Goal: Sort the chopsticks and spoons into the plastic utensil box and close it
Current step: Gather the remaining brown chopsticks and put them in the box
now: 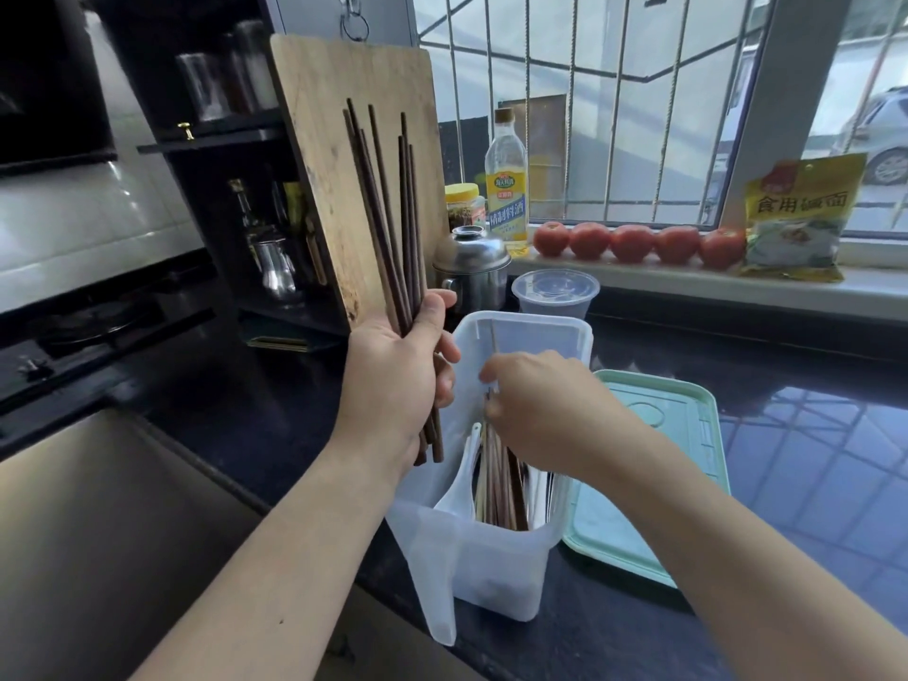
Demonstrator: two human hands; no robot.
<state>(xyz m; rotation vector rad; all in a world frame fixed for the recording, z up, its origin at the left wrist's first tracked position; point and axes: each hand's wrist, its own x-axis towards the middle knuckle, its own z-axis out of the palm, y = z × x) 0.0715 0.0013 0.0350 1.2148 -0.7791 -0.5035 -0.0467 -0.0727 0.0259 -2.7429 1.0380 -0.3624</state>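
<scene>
Above the counter (pixel 245 400), your left hand (pixel 393 380) grips a bundle of dark chopsticks (pixel 393 208) upright, kept clear while your right hand (pixel 535 400) pinches a utensil inside the open plastic box (pixel 491 572); its green lid (pixel 653 464) waits beside.

A dark glossy counter (pixel 810 435) carries the clear utensil box (pixel 491 572), its green lid (pixel 688 425), a lidded tub (pixel 555 292) and a steel pot (pixel 471 272).
</scene>
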